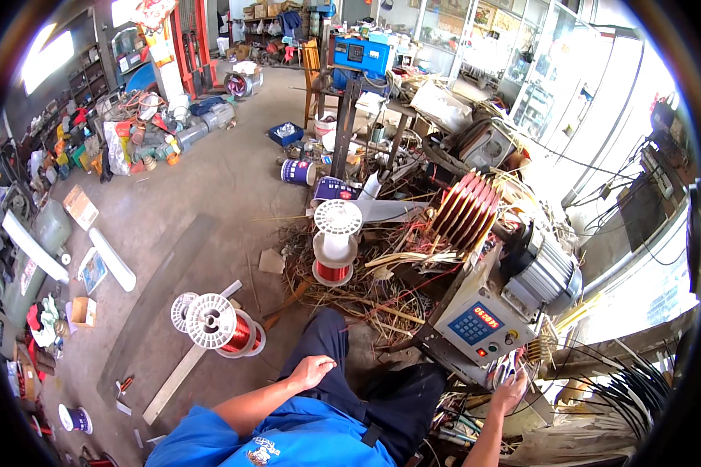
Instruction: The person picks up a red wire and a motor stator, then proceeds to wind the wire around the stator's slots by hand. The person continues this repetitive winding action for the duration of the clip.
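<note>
My left hand [311, 372] is closed in a loose fist over my left thigh, and nothing shows in it. Below the winding machine's control box [475, 325], my right hand [510, 391] reaches among small metal tools [500, 372]. Its fingers are bent, and whatever they grip is too small to make out. The control box has a blue keypad, a lit red display and a knob. Behind it sit a grey ribbed motor [545, 268] and a stack of dark red winding discs [467, 208] with yellowish edges.
Spools of copper wire [240, 335] stand on the floor left of my knees, near a wooden strip [175, 385]. Ahead, another copper spool [332, 272] carries a white spool [337, 222] on top. Scrap wire [382, 292] heaps up before the machine. Black cables [631, 397] bunch at the right.
</note>
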Available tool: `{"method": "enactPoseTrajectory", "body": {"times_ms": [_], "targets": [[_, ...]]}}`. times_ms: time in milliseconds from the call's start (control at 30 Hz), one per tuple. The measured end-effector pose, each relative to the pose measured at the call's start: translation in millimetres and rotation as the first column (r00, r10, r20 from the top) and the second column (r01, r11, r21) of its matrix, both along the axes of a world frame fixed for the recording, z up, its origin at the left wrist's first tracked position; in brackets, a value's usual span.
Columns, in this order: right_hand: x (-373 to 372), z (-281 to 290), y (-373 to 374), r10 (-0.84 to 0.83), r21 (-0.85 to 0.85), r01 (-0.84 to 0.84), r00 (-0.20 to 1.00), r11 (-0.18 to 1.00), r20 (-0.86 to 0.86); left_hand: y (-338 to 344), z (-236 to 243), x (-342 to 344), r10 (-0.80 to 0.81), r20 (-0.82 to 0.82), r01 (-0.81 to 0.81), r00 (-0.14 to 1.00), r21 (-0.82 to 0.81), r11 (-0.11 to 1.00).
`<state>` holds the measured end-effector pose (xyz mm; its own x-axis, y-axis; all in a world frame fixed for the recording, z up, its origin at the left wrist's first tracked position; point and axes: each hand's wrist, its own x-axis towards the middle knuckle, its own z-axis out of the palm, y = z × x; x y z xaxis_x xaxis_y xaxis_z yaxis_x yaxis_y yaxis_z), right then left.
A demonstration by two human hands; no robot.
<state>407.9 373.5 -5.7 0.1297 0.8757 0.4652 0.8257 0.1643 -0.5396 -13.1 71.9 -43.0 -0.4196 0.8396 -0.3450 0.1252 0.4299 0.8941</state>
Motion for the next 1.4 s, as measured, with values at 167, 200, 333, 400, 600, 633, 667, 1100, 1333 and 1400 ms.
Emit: {"method": "enactPoseTrajectory", "body": {"times_ms": [167, 200, 333, 400, 600, 633, 667, 1100, 1333, 1400], "targets": [[-114.3, -11.7, -82.1, 0.399, -0.056, -0.395, 0.912, 0.917, 0.094, -13.1, 1.9, -6.2, 0.032, -0.126, -0.030, 0.992, 0.017, 0.999], [-132.1, -16.1, -105.2, 0.483, -0.124, -0.469, 0.865, 0.874, 0.137, -11.0, 1.2, -5.2, 0.028, -0.148, -0.025, 0.989, 0.024, 0.999], [-181.3, -29.3, -177.8, 0.708, -0.396, -0.590, 0.630, 0.704, 0.320, -7.7, 7.6, -6.2, 0.008, -0.172, -0.003, 0.985, 0.029, 1.000], [-190.2, -36.7, -184.8, 0.733, -0.426, -0.601, 0.609, 0.676, 0.304, -4.9, 11.3, -3.0, -0.007, -0.154, 0.004, 0.988, -0.015, 1.000], [-200.7, -52.0, -166.8, 0.760, -0.441, -0.636, 0.620, 0.633, 0.197, 13.7, 0.0, -4.3, -0.051, -0.073, 0.040, 0.996, -0.143, 0.989], [-199.8, -54.0, -165.5, 0.765, -0.453, -0.637, 0.615, 0.624, 0.190, 15.6, -0.4, -2.4, -0.058, -0.057, 0.048, 0.997, -0.163, 0.985], [-200.3, -55.3, -165.0, 0.772, -0.464, -0.639, 0.610, 0.613, 0.179, 15.6, 0.0, -4.3, -0.066, -0.048, 0.057, 0.997, -0.176, 0.983], [-223.1, -13.6, -135.2, 0.802, -0.862, -0.434, 0.595, 0.261, -0.056, 17.3, 32.4, -29.9, -0.003, 0.098, 0.025, 0.995, -0.226, 0.974], [-222.2, 73.3, -105.5, 0.837, -0.947, -0.318, 0.527, 0.033, -0.148, -15.7, 136.3, -41.0, 0.055, -0.179, -0.113, 0.982, -0.337, 0.935], [-220.5, 78.7, -94.1, 0.876, -0.948, -0.317, 0.452, -0.019, -0.168, -26.9, 159.4, -37.3, 0.072, -0.220, -0.144, 0.973, -0.332, 0.932]]}}
